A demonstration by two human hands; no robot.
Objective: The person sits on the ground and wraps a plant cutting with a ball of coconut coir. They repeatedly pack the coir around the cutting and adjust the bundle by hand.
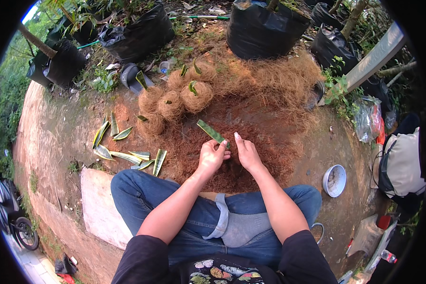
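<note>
My left hand (212, 155) grips the lower end of a mottled green snake plant leaf cutting (211, 130), which slants up and to the left. Just right of it is my right hand (247, 153), thumb and fingers raised and apart, with nothing visible in it. Below both hands spreads a layer of reddish-brown coir (269, 152) on the ground. Several coconut-fibre balls (196, 96) with leaf pieces poking from their tops are grouped beyond my left hand. More yellow-edged leaf cuttings (159, 162) lie on the soil to the left.
Loose coconut fibre (287, 76) is heaped toward the back right. Black plant bags (268, 32) line the far side, near a dark slipper (133, 76). A white bowl (334, 181) stands by my right knee, and a pale board (101, 206) lies left. Farther right rests a beige bag (404, 163).
</note>
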